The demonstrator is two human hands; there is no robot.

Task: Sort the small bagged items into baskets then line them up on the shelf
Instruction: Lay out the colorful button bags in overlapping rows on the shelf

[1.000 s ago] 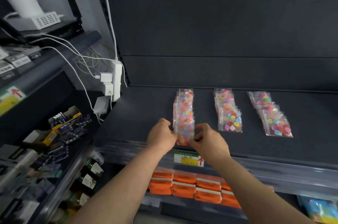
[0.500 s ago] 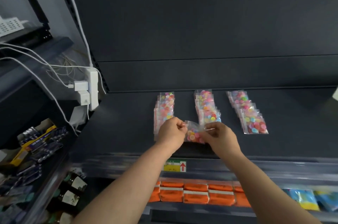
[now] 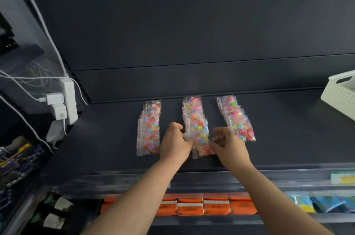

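At the front of the middle row (image 3: 195, 117) on the matte dark shelf (image 3: 288, 148), the left hand (image 3: 175, 143) and right hand (image 3: 229, 145) each pinch an edge of a crinkly clear plastic bag (image 3: 203, 150) of round coloured discs. Overlapping flat bags form the left row (image 3: 149, 129) and right row (image 3: 236, 119). A white perforated basket (image 3: 340, 98) stands at far right.

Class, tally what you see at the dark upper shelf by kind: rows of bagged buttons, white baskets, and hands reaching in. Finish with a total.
Rows of bagged buttons: 3
White basket: 1
Hands: 2 (left hand, right hand, both pinching the front bag)
Total: 6
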